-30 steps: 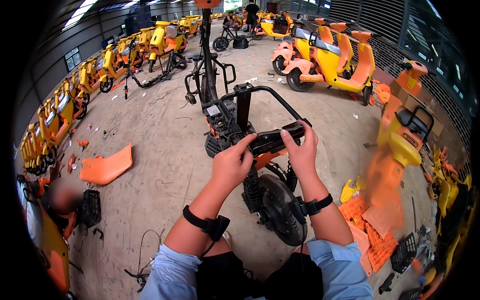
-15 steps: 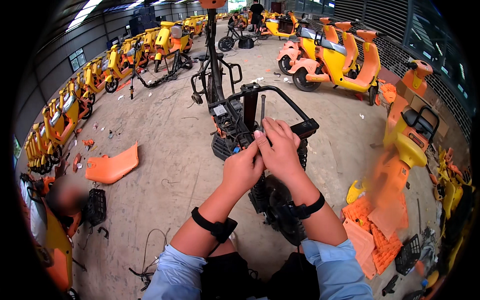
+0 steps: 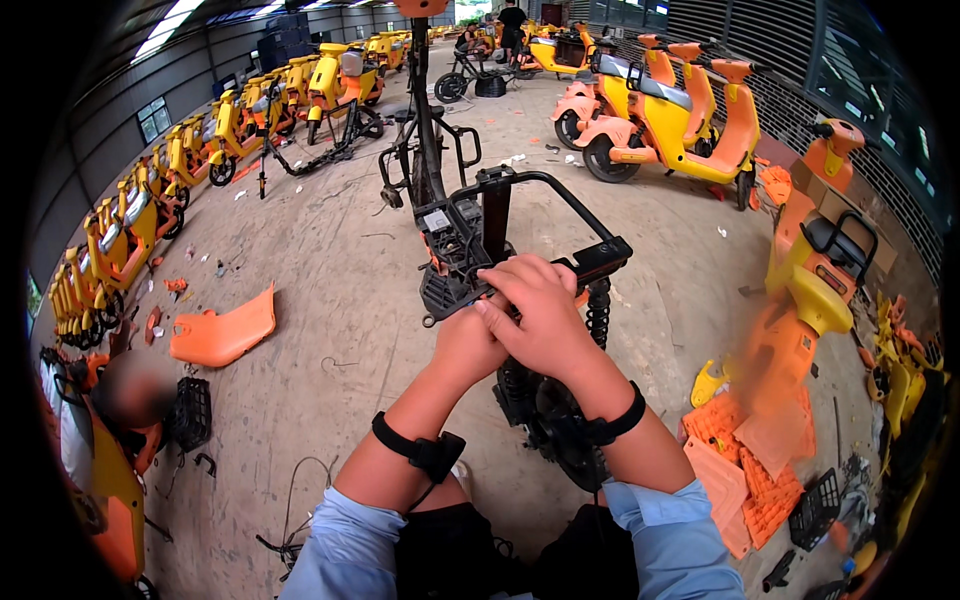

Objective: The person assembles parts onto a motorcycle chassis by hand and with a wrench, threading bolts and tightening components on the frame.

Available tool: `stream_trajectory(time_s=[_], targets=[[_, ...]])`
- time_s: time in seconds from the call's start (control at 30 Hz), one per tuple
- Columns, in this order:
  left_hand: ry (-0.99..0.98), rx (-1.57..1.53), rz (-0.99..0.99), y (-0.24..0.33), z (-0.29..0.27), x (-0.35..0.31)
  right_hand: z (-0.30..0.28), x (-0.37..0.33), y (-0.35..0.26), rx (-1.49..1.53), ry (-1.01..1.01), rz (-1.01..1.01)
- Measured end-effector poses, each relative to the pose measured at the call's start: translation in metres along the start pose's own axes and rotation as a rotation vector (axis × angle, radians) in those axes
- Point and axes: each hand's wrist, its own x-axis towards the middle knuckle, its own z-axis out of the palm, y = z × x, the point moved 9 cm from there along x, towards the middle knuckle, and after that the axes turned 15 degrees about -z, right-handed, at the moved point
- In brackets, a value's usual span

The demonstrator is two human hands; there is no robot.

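A stripped black scooter frame (image 3: 575,205) stands in front of me, with a looped rear rack and exposed wiring. My left hand (image 3: 468,342) is closed at a metal ring-end wrench (image 3: 458,304), whose ring end sticks out to the left. Over it lies my right hand (image 3: 540,308), its fingers bent across the left hand and the wrench. The wrench's other end is hidden beneath the hands. Below them are a coil spring shock (image 3: 598,312) and the rear wheel (image 3: 565,430). Black straps circle both forearms.
Rows of yellow-orange scooters (image 3: 225,140) line the left; more scooters (image 3: 690,110) stand at back right. An orange panel (image 3: 225,330) lies on the floor at left, a black basket (image 3: 190,415) near it. Orange panels (image 3: 745,470) are piled at right. Two people (image 3: 512,25) are far back.
The wrench has swung from pointing away from me to pointing left. Both hands have turned with it and moved slightly; the right now lies flatter over the left. The frame has shifted slightly left.
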Motion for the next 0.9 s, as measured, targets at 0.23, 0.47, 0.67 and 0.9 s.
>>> stream_trajectory(time_s=[0.23,0.47,0.67,0.9], targets=[[0.013,-0.225,0.06,-0.011,-0.021,-0.002,-0.008,-0.012,-0.005,-0.016,-0.005,-0.102],[0.21,-0.317,0.002,-0.024,-0.032,-0.004,-0.017,-0.023,0.005,0.086,0.059,-0.146],[0.142,-0.305,-0.09,-0.008,-0.023,0.001,-0.015,-0.056,0.07,0.66,0.321,0.39],[0.241,-0.215,0.079,0.01,-0.025,0.007,0.001,-0.078,0.086,0.965,0.401,0.832]])
